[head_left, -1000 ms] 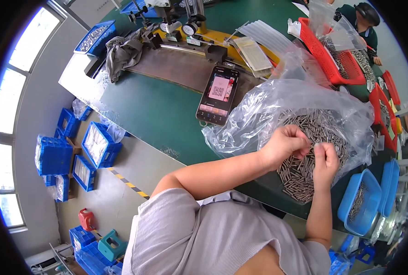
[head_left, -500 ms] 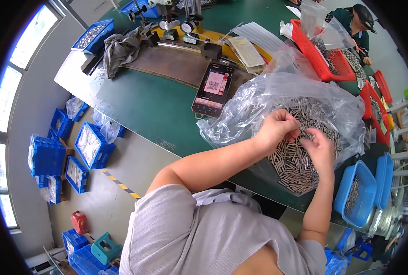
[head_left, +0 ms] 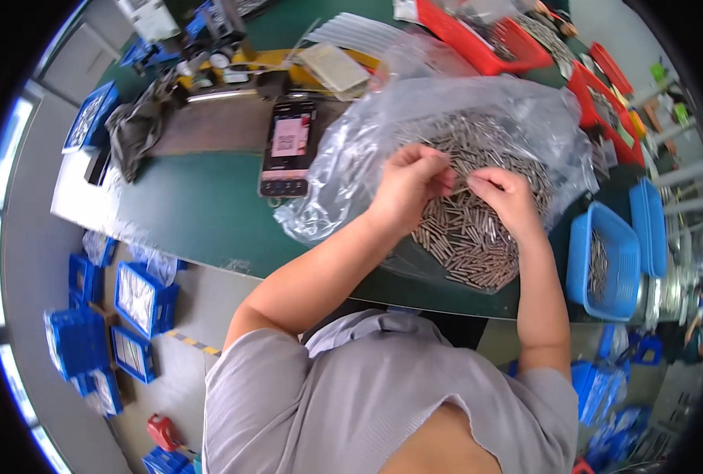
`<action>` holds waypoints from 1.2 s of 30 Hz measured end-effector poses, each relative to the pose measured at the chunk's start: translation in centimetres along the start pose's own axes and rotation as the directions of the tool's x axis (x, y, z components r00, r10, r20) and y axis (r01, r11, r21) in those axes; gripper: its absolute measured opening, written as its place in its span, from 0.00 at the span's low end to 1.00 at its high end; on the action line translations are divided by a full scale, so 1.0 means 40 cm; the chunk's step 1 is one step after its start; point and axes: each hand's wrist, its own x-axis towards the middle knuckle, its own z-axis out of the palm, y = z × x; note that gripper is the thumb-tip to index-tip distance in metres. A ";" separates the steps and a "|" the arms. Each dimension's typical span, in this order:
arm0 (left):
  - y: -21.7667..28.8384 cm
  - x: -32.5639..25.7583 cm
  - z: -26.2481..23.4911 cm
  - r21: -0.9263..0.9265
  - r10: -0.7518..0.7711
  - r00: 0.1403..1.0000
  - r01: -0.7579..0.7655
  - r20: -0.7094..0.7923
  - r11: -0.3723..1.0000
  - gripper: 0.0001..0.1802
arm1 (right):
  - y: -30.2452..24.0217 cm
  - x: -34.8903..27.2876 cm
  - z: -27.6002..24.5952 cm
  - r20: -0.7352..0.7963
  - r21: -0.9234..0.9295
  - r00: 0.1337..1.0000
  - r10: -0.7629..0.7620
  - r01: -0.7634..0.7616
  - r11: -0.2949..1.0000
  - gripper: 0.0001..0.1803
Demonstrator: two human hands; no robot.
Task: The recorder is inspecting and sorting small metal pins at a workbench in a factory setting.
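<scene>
1. A green table [head_left: 201,205] carries a clear plastic bag [head_left: 351,174] spread open.
2. A heap of small metal pins [head_left: 478,229] fills the bag, under both hands.
3. A blue bin [head_left: 604,261] sits right of the heap; red trays [head_left: 485,35] lie beyond.
4. A phone [head_left: 286,148] lies left of the bag, pink patch on its screen.
5. The left hand [head_left: 410,186] and right hand [head_left: 509,201] meet over the heap, fingers pinched; what they grasp is too small to tell.

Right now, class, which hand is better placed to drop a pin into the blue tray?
Probably the right hand: the blue tray sits just beyond it, while the left hand lies farther across the pin pile.
</scene>
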 end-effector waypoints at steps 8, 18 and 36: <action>-0.027 0.000 0.018 0.097 -0.012 0.997 0.004 0.079 0.995 0.03 | -0.013 -0.021 -0.016 0.048 0.030 0.998 0.036 -0.038 0.999 0.09; -0.023 -0.015 0.025 0.439 -0.042 0.971 -0.068 0.236 0.896 0.05 | -0.061 -0.045 -0.004 0.075 -0.112 0.997 0.020 -0.011 0.994 0.06; -0.040 -0.019 0.009 -0.006 -0.187 0.925 0.200 0.331 0.980 0.06 | -0.061 -0.061 0.002 -0.071 0.315 0.997 -0.036 0.057 0.947 0.08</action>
